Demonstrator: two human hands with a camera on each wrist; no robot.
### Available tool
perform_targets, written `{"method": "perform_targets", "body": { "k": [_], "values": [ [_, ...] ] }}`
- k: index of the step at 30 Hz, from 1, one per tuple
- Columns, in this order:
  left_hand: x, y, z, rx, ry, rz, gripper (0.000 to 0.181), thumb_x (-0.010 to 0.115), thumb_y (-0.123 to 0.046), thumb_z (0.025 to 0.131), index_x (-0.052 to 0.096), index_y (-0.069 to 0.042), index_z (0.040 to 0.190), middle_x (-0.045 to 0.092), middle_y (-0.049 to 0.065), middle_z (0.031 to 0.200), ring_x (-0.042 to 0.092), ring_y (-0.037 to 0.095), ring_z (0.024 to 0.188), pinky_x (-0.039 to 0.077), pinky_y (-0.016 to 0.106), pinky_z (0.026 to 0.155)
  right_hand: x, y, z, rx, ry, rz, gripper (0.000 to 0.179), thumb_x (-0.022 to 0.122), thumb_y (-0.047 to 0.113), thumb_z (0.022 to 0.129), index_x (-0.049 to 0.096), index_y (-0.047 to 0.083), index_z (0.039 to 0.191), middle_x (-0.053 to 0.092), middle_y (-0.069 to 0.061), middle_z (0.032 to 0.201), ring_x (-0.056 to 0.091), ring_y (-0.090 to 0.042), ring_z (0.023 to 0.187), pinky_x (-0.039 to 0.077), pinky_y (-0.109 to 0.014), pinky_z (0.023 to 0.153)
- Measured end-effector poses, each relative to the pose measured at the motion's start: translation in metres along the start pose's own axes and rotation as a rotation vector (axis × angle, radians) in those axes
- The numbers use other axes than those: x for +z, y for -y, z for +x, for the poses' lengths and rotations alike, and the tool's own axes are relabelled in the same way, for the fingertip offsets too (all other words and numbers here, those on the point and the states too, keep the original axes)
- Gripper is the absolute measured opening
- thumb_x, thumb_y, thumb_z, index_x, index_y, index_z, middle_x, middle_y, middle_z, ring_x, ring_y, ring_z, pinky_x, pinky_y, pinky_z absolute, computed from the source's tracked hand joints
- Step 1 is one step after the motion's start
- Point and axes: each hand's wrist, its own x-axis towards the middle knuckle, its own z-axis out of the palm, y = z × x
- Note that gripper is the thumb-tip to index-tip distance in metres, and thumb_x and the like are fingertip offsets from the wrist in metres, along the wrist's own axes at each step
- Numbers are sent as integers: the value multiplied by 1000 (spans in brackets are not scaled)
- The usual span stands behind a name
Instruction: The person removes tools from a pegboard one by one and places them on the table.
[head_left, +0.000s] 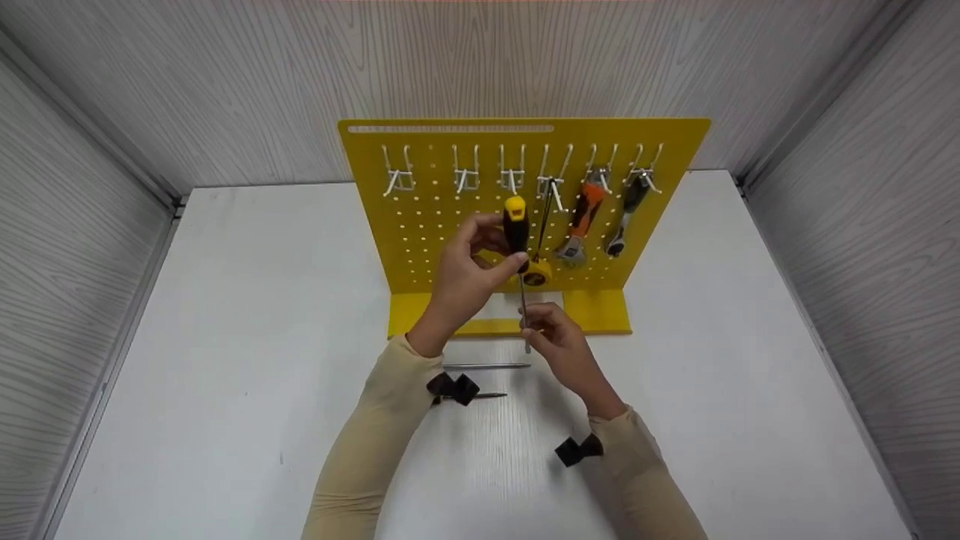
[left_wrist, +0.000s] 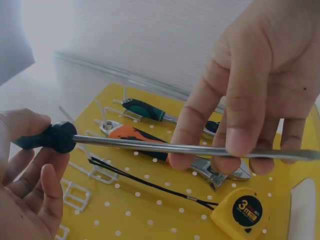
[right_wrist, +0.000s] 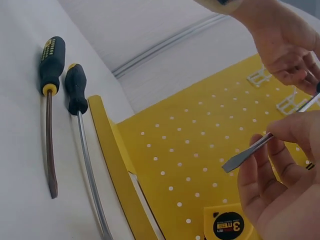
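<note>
A flathead screwdriver [head_left: 516, 234] with a black and yellow handle stands nearly upright in front of the pegboard, blade down. My left hand [head_left: 466, 271] grips its handle between thumb and fingers. Lower on the shaft, my right hand [head_left: 564, 346] pinches the steel between thumb and fingertips, with the flat blade tip [right_wrist: 239, 160] sticking out past them in the right wrist view. Behind the screwdriver, a yellow tape measure [left_wrist: 240, 212] hangs by a black cord from a hook of the yellow pegboard [head_left: 630, 135].
Two more screwdrivers, a nearer one [right_wrist: 52, 67] and another [right_wrist: 76, 87] beside the pegboard's base, lie on the white table [head_left: 255, 300]. An orange-handled adjustable wrench [head_left: 587, 211] and a green-and-black ratchet wrench [left_wrist: 145, 109] hang at the right. Several white hooks [head_left: 466, 178] project from the board.
</note>
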Motion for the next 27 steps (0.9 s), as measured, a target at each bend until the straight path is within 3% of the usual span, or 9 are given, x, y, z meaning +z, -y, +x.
{"method": "perform_targets", "body": {
  "k": [7, 15, 21, 27],
  "values": [
    [-11, 11, -17, -10, -35, -79, 41, 75, -12, 81, 54, -4, 116, 65, 11, 100, 60, 16, 87, 47, 25, 69, -14, -6, -9, 87, 11, 4, 23, 58, 13, 96, 60, -1, 114, 59, -4, 101, 57, -13, 88, 50, -23, 78],
    [-29, 17, -44, 7, -69, -62, 40, 76, -6, 79, 52, 0, 111, 66, 12, 96, 59, 13, 79, 46, 22, 67, -16, -9, -16, 97, 43, 17, 31, 61, 17, 95, 61, -9, 112, 62, -2, 99, 56, -12, 86, 50, -23, 79],
    [-45, 18, -61, -6, -39, -34, 40, 77, -4, 78, 52, 0, 109, 66, 9, 96, 58, 11, 77, 47, 22, 67, -13, -10, -20, 115, 38, 2, 27, 63, 17, 94, 64, -5, 108, 63, -8, 102, 56, -12, 87, 49, -21, 78],
    [-62, 30, -86, -77, -14, 18, 40, 79, -4, 76, 53, -1, 107, 60, 4, 92, 54, 11, 73, 46, 21, 67, -12, -16, -28, 83, 65, -92, 21, 63, 18, 93, 66, -1, 102, 63, -11, 100, 55, -11, 86, 45, -21, 78]
  ]
}}
